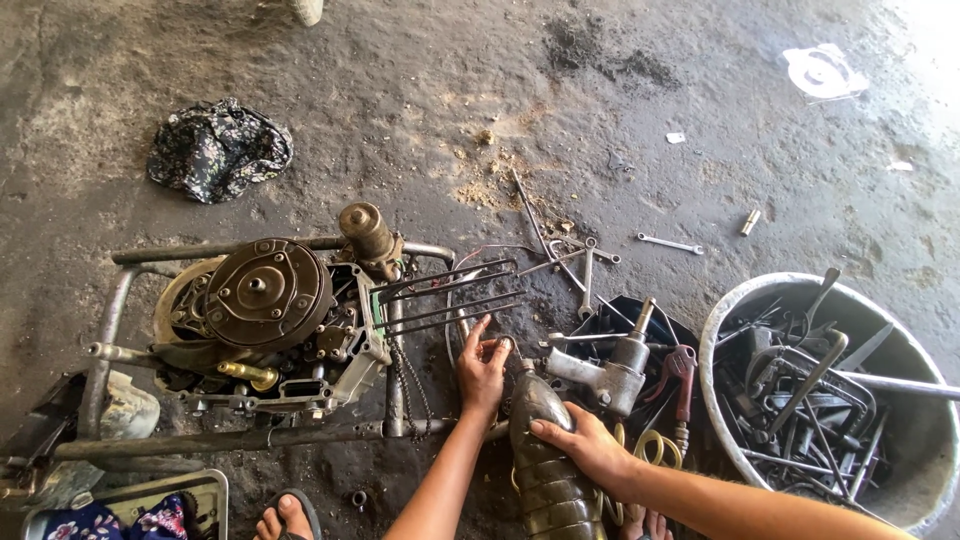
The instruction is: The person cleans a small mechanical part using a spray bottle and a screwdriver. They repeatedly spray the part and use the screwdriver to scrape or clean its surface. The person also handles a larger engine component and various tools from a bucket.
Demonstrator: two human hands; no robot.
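View from above of 2 bare arms reaching over a stained concrete floor (700,120). The left hand (482,368) has its grip pinched shut, thumb and fingers meeting on a small metal ring (507,343) just above the neck of a dirty ribbed plastic bottle (548,460). The right hand (585,447) lies over the bottle's upper side, fingers wrapped and gripping it. The bottle lies tilted on the floor near the bottom edge of the view, its neck pointing up toward the ring.

Just left of the hands sits an engine (270,310) inside a tubular metal frame (240,438), with a round, dark disc on its face. Just right of the bottle lies a pneumatic impact wrench (605,375), then red-handled pliers (683,368). Further right stands a round metal basin (722,330) full of tools. Loose spanners (670,243) lie on the floor beyond the hands. A dark floral cloth (218,148) lies well apart, toward the upper left. A sandalled foot (288,515) shows at the bottom edge.
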